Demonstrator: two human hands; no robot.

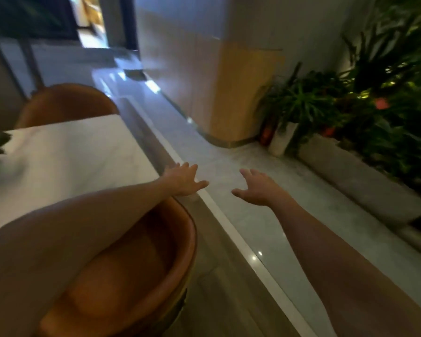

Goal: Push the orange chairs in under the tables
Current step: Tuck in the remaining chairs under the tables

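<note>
While both hands, left (184, 180) and right (258, 188), hang spread and empty, grip near chair (156, 239) rim, push squarely under surface (71, 154).

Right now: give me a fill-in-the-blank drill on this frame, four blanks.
1. Both hands, left hand and right hand, are open and hold ____.
2. The near chair is coloured ____.
3. The far chair stands at the ____ end of the table.
4. The potted plants lie to the person's ____.

Missing: nothing; orange; far; right
</note>
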